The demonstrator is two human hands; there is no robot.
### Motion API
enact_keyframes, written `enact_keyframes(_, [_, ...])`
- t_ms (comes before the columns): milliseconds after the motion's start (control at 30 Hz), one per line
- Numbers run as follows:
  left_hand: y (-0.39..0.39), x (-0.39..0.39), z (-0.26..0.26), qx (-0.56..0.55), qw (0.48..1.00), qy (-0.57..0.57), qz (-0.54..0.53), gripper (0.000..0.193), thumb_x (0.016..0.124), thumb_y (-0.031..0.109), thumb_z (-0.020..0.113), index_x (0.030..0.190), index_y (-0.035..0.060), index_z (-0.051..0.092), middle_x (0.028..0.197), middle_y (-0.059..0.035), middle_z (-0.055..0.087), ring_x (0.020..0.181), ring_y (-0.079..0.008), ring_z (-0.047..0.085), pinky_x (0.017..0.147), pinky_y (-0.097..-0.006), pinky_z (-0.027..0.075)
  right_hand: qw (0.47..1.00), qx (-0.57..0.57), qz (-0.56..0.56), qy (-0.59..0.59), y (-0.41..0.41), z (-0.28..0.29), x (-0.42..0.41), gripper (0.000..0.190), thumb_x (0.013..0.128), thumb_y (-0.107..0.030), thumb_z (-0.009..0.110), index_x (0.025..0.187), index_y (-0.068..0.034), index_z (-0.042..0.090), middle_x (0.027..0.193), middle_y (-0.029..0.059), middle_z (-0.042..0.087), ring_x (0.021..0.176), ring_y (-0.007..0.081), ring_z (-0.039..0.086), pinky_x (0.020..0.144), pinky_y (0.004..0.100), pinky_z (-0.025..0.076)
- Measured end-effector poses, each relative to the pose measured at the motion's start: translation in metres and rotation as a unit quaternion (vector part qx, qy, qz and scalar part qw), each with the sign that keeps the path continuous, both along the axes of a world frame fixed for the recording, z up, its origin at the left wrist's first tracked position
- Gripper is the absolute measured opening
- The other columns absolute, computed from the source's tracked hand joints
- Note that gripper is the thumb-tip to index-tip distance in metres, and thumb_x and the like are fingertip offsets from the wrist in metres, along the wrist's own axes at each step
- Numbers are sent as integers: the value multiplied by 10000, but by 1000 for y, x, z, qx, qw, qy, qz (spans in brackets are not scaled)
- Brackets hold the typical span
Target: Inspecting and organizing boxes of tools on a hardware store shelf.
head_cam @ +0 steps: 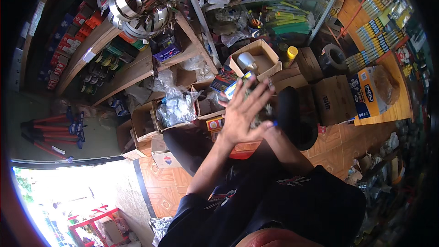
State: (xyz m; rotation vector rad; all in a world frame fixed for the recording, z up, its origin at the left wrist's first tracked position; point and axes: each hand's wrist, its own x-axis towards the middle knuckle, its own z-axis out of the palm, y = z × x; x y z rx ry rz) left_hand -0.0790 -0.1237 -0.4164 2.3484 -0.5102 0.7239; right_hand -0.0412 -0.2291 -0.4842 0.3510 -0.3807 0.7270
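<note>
My left hand [240, 118] reaches forward with its back to the camera and its fingers spread apart; no object shows in its grip. My right hand [267, 129] lies partly behind it, the two touching or overlapping near the left thumb. What the right hand's fingers do is hidden. A blue and white packet [233, 87] shows just beyond and beneath the left fingertips; whether a hand touches it I cannot tell. Farther forward, an open cardboard box [273, 52] holds a silvery cylinder [246, 61]. A yellow-capped container [291, 53] stands right of that box.
Clear plastic bags [178, 106] fill open cartons at the left. Wooden shelves [123, 85] hold boxed goods, with metal hose clamps [137, 13] hanging above. A roll of black tape or tubing [332, 57], closed cartons [334, 99] and an orange-blue box [368, 92] stand at the right. Red-handled tools [56, 132] lie far left.
</note>
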Motion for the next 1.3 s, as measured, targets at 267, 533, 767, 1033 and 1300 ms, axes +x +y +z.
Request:
enact_keyframes(267, [-20,17,4,-225,968,3,113,603,1043,340,584,1522,-26,587,1560,-267,588,1504,-489,488,1271,-532,341,955,-296,-35,-14,-3,-16,7,760,1058,-568,515,1640,-90,417,1581,113,533,1455,262,532,1235,483,413])
enact_keyframes(533, [22,16,1,-11,999,-11,40,636,1012,367,600,1581,83,580,1652,-192,528,1585,-424,413,1320,-593,248,951,-306,-6,47,-6,-18,-3,835,1043,-659,518,1690,-152,366,1646,131,485,1505,314,497,1268,550,387])
enact_keyframes(767, [13,15,-7,-199,973,7,120,602,1028,273,597,1558,-6,547,1582,-270,555,1524,-482,460,1291,-509,342,938,-338,-78,10,-8,-6,-3,729,1024,-535,555,1598,-92,488,1514,125,605,1381,278,602,1191,519,459])
enact_keyframes(1033, [-40,-47,-9,83,991,82,-64,698,917,364,642,1606,264,586,1718,-6,482,1519,-430,460,1192,-570,392,973,-69,161,-152,6,5,55,870,1075,-657,479,1735,-141,242,1804,164,222,1673,424,142,1329,721,137])
enact_keyframes(1300, [16,34,11,-324,945,23,37,514,1080,363,559,1467,36,645,1502,-225,635,1369,-365,610,1178,-431,432,946,-316,-40,-59,-23,-6,0,715,981,-475,644,1544,-51,531,1405,110,662,1318,248,640,1152,429,495])
